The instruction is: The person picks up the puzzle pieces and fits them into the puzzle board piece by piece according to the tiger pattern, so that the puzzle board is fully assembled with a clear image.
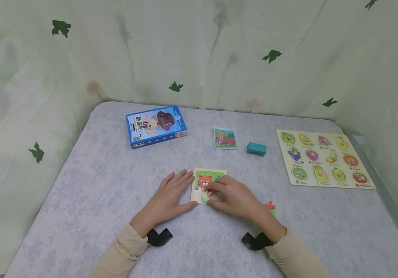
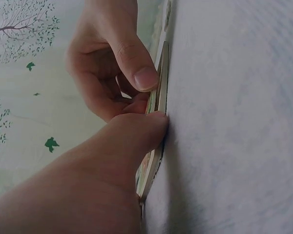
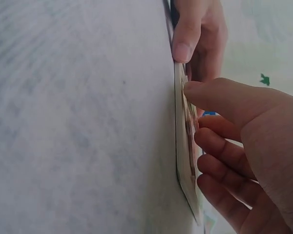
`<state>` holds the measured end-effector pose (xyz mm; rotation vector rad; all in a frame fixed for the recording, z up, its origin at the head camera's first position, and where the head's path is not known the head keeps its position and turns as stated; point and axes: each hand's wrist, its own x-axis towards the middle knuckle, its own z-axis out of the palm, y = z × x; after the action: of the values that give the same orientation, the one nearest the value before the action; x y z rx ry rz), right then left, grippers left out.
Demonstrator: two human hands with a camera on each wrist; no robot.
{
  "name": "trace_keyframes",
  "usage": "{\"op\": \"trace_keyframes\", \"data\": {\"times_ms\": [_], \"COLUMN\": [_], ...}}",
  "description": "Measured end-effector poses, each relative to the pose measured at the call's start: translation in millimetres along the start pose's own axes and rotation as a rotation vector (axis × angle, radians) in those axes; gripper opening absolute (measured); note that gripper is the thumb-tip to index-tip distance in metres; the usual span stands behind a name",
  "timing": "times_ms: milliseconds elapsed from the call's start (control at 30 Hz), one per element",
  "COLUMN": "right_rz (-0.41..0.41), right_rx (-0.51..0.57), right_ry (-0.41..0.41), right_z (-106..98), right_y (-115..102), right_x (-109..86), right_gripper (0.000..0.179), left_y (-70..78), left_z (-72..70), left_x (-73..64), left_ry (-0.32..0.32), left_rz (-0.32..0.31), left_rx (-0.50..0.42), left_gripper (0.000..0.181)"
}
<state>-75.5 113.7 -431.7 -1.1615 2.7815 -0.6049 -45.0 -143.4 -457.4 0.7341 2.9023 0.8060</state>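
Observation:
A small wooden jigsaw board (image 1: pixel 193 193) with a tiger picture on green lies on the table. My left hand (image 1: pixel 169 199) rests along its left side, fingers extended, thumb touching the near edge. My right hand (image 1: pixel 233 197) reaches over the board's right part. Between its thumb and index finger it pinches a puzzle piece (image 1: pixel 204 197) with green and red on it, low over the board. In the left wrist view the board (image 2: pixel 149 170) appears edge-on beside both thumbs. The right wrist view shows the board's edge (image 3: pixel 184 165) under my right fingers. My right hand hides part of the picture.
Another puzzle piece (image 1: pixel 271 207) lies partly behind my right forearm. Farther back are a blue game box (image 1: pixel 155 125), a picture card (image 1: pixel 225 138) and a teal block (image 1: pixel 256 148). A fruit peg board (image 1: pixel 324 160) lies at the right.

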Motion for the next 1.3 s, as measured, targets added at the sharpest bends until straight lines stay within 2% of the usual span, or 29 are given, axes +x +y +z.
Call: {"op": "trace_keyframes", "data": {"times_ms": [733, 1300], "right_rz": [0.001, -0.015], "right_rx": [0.008, 0.018], "right_ry": [-0.004, 0.038], "right_z": [11, 16], "right_y": [-9, -7], "right_x": [13.2, 14.3], "right_gripper": [0.037, 0.037], "left_y": [-0.6, -2.5], "left_z": [3.0, 1.5], "left_x": [0.0, 0.4], "left_ry": [-0.01, -0.007], "left_rz": [0.017, 0.017], "left_rx": [-0.006, -0.003], "left_gripper": [0.082, 0.082]}}
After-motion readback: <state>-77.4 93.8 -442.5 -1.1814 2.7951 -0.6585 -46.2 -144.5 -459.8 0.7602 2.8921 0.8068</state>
